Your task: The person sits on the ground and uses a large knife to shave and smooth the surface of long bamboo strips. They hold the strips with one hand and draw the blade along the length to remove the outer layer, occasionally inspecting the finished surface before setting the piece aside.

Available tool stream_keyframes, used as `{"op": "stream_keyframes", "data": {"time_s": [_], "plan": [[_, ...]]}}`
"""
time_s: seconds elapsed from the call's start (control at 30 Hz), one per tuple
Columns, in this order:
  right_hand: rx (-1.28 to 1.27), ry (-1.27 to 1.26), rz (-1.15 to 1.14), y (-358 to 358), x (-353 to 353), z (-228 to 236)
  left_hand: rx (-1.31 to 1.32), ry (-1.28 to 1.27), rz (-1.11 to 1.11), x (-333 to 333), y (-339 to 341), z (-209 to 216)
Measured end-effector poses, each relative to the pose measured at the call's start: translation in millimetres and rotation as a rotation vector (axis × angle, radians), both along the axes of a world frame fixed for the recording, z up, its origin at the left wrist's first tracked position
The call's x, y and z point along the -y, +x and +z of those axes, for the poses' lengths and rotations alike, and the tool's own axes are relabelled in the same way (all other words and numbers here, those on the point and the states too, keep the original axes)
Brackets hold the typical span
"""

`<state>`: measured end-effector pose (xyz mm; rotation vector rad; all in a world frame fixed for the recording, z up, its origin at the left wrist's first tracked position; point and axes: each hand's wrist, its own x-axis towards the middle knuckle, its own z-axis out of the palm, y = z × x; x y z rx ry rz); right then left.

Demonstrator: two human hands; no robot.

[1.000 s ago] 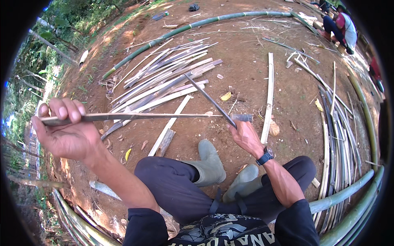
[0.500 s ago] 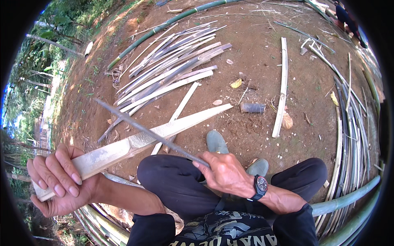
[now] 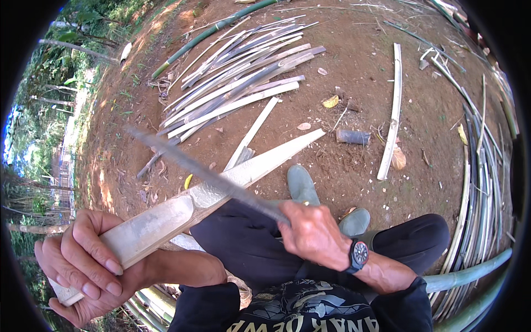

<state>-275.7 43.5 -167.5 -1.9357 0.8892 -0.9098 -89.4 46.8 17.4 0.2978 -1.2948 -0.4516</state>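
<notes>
"Left hand, quick?"

"Near side of the strip pile. Fingers curled snugly over the wide end of a pale bamboo slat."

"Slat's position?"

"Held in the air, slanting across on the pile's near side, narrow tip pointing away from the person."

"Right hand?"

"Also on the pile's near side. Fingers closed in a fist round the butt of a long grey blade; grip hidden inside. Watch on that wrist."

"Blade touching the slat?"

"Crosses over it, blurred, far end toward the pile's left. Contact, can't tell."

"Rest?"

"Green bamboo pole beyond the pile. Right of the pile: short dark tube, then a lone pale strip, then a bundle of thin strips farthest out. All on bare brown soil."
</notes>
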Motion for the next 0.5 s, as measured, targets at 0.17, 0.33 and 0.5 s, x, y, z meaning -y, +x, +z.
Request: {"op": "stream_keyframes", "data": {"time_s": [0.17, 0.33, 0.5], "plan": [[-0.068, 0.084, -0.1, -1, 8, -30, 0.028, -0.006, 0.142, 1, -1, 3], [-0.022, 0.06, -0.126, -1, 12, -41, 0.027, -0.002, 0.044, 0, 0, 2], [-0.115, 0.125, -0.189, -2, 20, -59, 0.03, 0.019, 0.039, 1, 10, 6]]}}
